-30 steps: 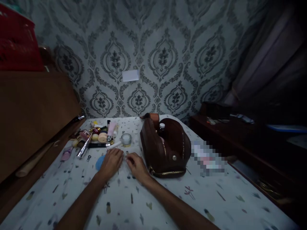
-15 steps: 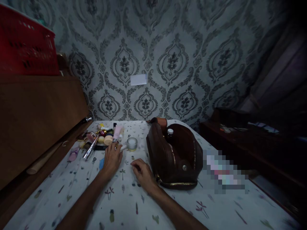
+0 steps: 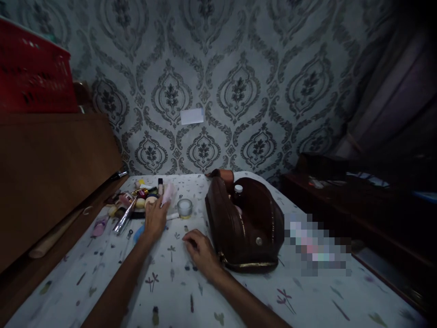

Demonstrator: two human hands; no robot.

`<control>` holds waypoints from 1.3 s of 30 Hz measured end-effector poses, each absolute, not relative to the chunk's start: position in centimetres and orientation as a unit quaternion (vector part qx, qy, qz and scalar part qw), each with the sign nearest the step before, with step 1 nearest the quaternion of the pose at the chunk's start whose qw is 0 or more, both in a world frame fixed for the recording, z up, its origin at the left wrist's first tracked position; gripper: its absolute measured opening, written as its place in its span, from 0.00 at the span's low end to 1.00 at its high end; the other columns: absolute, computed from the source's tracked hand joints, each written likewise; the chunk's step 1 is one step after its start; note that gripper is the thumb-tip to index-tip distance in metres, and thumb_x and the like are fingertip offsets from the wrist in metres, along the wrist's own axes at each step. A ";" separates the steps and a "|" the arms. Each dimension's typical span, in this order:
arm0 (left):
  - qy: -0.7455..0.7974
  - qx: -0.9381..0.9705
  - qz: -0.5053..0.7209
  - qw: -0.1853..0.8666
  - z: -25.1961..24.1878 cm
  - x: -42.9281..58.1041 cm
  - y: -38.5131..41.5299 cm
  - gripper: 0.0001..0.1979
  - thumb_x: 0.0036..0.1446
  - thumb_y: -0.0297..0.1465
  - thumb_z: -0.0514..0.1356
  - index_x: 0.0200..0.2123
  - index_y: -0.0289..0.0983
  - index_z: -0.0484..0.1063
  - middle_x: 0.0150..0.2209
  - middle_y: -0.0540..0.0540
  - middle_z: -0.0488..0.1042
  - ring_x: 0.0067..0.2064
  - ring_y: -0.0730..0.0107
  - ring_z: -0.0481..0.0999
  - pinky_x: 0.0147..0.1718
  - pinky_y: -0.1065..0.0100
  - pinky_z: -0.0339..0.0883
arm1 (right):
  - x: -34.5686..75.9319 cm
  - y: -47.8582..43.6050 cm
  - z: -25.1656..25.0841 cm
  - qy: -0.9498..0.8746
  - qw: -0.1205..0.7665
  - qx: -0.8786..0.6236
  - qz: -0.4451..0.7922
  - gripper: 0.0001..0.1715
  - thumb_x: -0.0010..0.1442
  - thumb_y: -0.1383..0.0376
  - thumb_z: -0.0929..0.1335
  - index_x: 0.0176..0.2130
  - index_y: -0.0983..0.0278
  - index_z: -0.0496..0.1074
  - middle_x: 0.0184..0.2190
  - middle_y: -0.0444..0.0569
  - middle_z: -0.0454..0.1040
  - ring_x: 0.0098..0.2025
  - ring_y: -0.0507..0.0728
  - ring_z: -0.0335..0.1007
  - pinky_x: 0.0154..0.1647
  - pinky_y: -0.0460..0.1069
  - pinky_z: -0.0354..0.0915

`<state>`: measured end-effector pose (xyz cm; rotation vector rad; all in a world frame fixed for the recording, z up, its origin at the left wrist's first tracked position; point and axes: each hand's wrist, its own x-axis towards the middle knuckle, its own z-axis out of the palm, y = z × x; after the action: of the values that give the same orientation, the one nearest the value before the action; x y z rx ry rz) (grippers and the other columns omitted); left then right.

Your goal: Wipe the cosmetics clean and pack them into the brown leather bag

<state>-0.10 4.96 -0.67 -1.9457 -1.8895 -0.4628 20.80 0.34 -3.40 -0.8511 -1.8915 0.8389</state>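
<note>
My left hand (image 3: 156, 222) reaches into a cluster of cosmetics, its fingers closed around the lower end of a pale pink squeeze tube (image 3: 167, 193). Just beneath the fingers lie a round beige-topped jar (image 3: 150, 201) and a slim white stick (image 3: 173, 216). A clear round jar (image 3: 185, 208) stands to the right of that hand. My right hand (image 3: 201, 250) rests on the cloth with fingers curled together and nothing visible in them. Beside it sits a dark brown leather bag (image 3: 218, 228), unzipped, with a white-capped bottle (image 3: 238, 189) inside.
A silver tube (image 3: 124, 216) and a lilac tube (image 3: 99, 226) lie left of the cluster. Wooden furniture (image 3: 54, 159) bearing a red basket (image 3: 34, 68) borders the left side. Patterned cloth (image 3: 177, 291) covers the table. A blurred-out item (image 3: 317, 246) is right of the bag.
The pink tube has shifted slightly to the right and looks smeared, with my left fingers at its lower end. The white stick now lies apart from the hand. My right hand has barely moved.
</note>
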 end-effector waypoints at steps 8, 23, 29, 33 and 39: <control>-0.594 -0.755 -0.247 0.130 -2.1 0.1 4.0 0.18 0.66 0.31 0.52 0.57 0.40 0.68 0.55 0.39 0.73 0.57 0.56 0.70 0.59 0.50 0.59 | 20.7 0.5 -3.6 -0.764 0.434 -0.343 0.331 0.13 0.55 0.77 0.64 0.35 0.64 0.74 0.33 0.47 0.73 0.37 0.55 0.70 0.38 0.48 0.65; -0.668 -0.708 -0.207 0.099 0.8 -0.9 9.1 0.18 0.65 0.29 0.48 0.53 0.33 0.70 0.50 0.36 0.73 0.53 0.55 0.72 0.50 0.57 0.68 | 20.6 0.3 -3.3 -0.760 0.433 -0.359 0.324 0.14 0.53 0.79 0.66 0.34 0.64 0.75 0.32 0.46 0.73 0.35 0.53 0.70 0.36 0.45 0.64; -0.687 -0.710 -0.097 0.119 2.0 -0.1 11.3 0.20 0.64 0.29 0.48 0.54 0.35 0.72 0.47 0.33 0.73 0.52 0.47 0.71 0.47 0.53 0.68 | 20.7 0.1 -3.4 -0.755 0.435 -0.367 0.326 0.13 0.53 0.79 0.67 0.34 0.64 0.76 0.33 0.46 0.73 0.35 0.52 0.70 0.37 0.45 0.65; -0.684 -0.716 -0.041 0.137 2.6 -0.1 12.0 0.20 0.63 0.29 0.47 0.50 0.38 0.76 0.48 0.32 0.72 0.55 0.45 0.68 0.47 0.51 0.67 | 20.7 0.1 -3.4 -0.756 0.429 -0.373 0.324 0.13 0.53 0.78 0.67 0.34 0.64 0.76 0.34 0.46 0.74 0.36 0.53 0.70 0.39 0.45 0.65; -0.672 -0.721 -0.002 0.169 3.1 0.2 11.9 0.20 0.63 0.28 0.47 0.51 0.39 0.75 0.50 0.31 0.72 0.57 0.43 0.64 0.47 0.47 0.65 | 20.8 0.1 -3.3 -0.755 0.429 -0.372 0.328 0.13 0.53 0.78 0.67 0.34 0.64 0.76 0.34 0.46 0.74 0.36 0.53 0.70 0.40 0.45 0.65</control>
<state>0.19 11.88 3.09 -2.0507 -1.9100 -0.0069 20.77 0.13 -3.31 -0.9289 -1.8846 0.8182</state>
